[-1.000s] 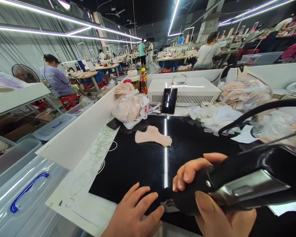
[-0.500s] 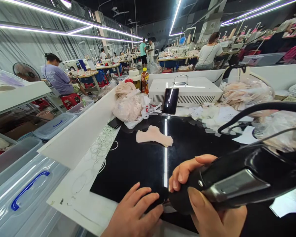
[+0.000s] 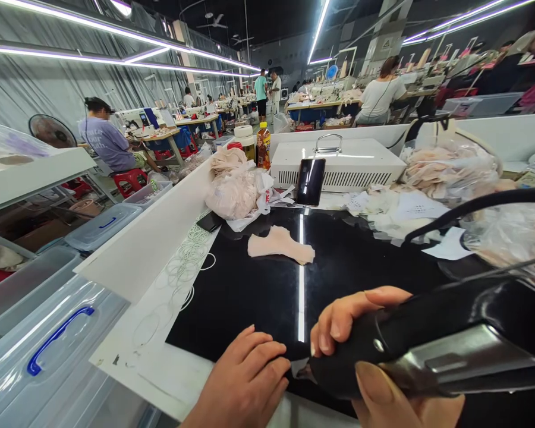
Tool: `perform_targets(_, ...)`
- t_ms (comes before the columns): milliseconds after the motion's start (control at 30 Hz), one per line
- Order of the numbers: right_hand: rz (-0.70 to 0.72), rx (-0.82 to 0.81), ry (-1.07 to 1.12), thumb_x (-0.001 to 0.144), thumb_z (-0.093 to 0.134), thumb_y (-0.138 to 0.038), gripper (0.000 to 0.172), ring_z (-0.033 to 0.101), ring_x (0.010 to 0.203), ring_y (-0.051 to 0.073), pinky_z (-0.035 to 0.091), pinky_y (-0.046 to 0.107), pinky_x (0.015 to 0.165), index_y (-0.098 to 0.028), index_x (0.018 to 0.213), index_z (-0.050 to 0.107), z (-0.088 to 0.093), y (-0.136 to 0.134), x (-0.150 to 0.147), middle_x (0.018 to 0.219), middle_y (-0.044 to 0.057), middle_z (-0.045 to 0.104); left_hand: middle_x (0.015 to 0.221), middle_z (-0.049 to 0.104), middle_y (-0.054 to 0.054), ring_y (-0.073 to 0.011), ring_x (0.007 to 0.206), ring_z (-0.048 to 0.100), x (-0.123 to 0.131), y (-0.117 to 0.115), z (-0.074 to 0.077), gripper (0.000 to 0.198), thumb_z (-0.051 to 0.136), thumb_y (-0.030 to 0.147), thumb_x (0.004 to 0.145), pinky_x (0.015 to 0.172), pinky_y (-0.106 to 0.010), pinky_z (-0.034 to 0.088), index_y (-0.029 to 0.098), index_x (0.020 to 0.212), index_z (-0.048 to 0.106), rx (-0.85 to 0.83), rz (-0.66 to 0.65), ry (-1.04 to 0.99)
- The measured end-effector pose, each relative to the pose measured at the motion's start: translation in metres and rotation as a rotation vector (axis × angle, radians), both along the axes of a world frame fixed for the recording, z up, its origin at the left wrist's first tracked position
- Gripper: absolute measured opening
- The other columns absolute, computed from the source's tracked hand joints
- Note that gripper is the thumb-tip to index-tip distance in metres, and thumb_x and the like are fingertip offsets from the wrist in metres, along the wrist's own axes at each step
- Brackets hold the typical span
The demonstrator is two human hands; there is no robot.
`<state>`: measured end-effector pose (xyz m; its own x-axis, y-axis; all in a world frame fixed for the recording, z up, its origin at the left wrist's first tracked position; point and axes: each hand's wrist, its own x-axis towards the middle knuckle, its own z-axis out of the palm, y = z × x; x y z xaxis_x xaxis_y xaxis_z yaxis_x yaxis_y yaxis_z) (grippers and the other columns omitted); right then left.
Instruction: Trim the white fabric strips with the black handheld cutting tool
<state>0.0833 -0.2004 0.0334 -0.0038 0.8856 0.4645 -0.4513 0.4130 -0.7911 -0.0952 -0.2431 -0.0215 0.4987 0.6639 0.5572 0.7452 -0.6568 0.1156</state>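
My right hand (image 3: 387, 356) is wrapped round the front end of a black corded hand tool with a metal lever (image 3: 446, 351). The tool's small metallic tip (image 3: 303, 370) points left, close to my left fingertips. My left hand (image 3: 245, 374) lies palm down at the near edge of the glossy black sheet (image 3: 241, 297), fingers stretched out. What is under its fingers is hidden. Farther back on the sheet rests a small stack of beige fabric pieces (image 3: 280, 245), apart from both hands.
Pale elastic loops (image 3: 187, 255) lie along the left edge. Behind stand a bag of beige pieces (image 3: 234, 193), a phone (image 3: 311, 181), a bottle (image 3: 263, 145) and a white vented box (image 3: 339, 160). The tool's cable (image 3: 472, 205) arches at right. Plastic bins (image 3: 71, 333) stand lower left.
My right hand and the tool have shifted right and slightly down, uncovering the metallic tip. My left hand stays nearly in place, its fingers closer together. The fabric stack has not moved on the sheet.
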Motion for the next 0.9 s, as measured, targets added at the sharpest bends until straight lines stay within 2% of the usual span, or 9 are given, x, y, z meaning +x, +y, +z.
perform_targets(167,0.002,-0.014,-0.026,0.094,0.072,-0.032,0.031,0.062,0.067,0.015,0.058,0.029,0.062,-0.03,0.117,0.051,0.002,-0.002,0.001,0.084,-0.002,0.06,0.107,0.077,0.0,-0.0159,0.103,0.071,0.004,0.002,0.002,0.021,0.051,0.025,0.105,0.108,-0.034,0.054,0.018,0.108,0.071,0.003,-0.002,-0.008)
perform_targets(333,0.002,-0.015,-0.06,0.098,0.069,-0.03,0.027,0.062,0.07,0.016,0.058,0.029,0.064,-0.032,0.118,0.052,0.001,-0.003,0.002,0.084,-0.002,0.06,0.104,0.076,-0.001,-0.0181,0.098,0.071,0.003,0.003,-0.003,0.021,0.051,0.025,0.104,0.1,-0.036,0.059,0.02,0.108,0.072,0.033,-0.005,-0.027)
perform_targets(467,0.0,-0.002,-0.066,0.096,0.07,-0.032,0.03,0.062,0.071,0.016,0.059,0.029,0.065,-0.032,0.12,0.052,0.006,0.004,0.012,0.086,-0.002,0.06,0.106,0.075,-0.002,-0.0177,0.098,0.07,-0.001,0.008,-0.001,0.019,0.052,0.024,0.103,0.1,-0.036,0.058,0.021,0.106,0.071,-0.005,-0.063,-0.029)
perform_targets(600,-0.184,0.008,-0.196,0.093,0.073,-0.03,0.031,0.066,0.076,0.019,0.062,0.032,0.07,-0.03,0.117,0.055,0.018,0.014,0.035,0.085,0.0,0.063,0.113,0.075,-0.002,-0.0154,0.112,0.068,-0.005,0.031,0.014,0.02,0.052,0.021,0.104,0.116,-0.038,0.046,0.021,0.118,0.066,-0.138,-0.186,0.042)
perform_targets(700,-0.327,-0.057,-0.246,0.089,0.078,-0.031,0.032,0.067,0.077,0.02,0.062,0.031,0.069,-0.03,0.113,0.057,0.023,0.019,0.049,0.085,0.0,0.064,0.127,0.071,-0.003,-0.0171,0.129,0.06,-0.003,0.057,0.027,0.029,0.061,0.027,0.101,0.122,-0.042,0.038,0.02,0.129,0.059,-0.287,-0.314,0.095)
perform_targets(800,-0.363,-0.092,-0.206,0.088,0.077,-0.032,0.031,0.065,0.073,0.02,0.062,0.034,0.068,-0.03,0.112,0.057,0.022,0.02,0.054,0.085,0.0,0.062,0.139,0.066,-0.003,-0.0208,0.142,0.05,0.003,0.081,0.032,0.05,0.074,0.034,0.092,0.123,-0.046,0.034,0.022,0.136,0.053,-0.446,-0.45,0.099)
perform_targets(900,-0.361,-0.082,-0.153,0.089,0.076,-0.03,0.031,0.062,0.074,0.021,0.061,0.036,0.067,-0.031,0.114,0.058,0.017,0.02,0.05,0.084,0.0,0.06,0.139,0.065,-0.004,-0.0232,0.146,0.045,0.011,0.095,0.032,0.059,0.074,0.037,0.091,0.124,-0.051,0.03,0.024,0.142,0.048,-0.551,-0.557,0.087)
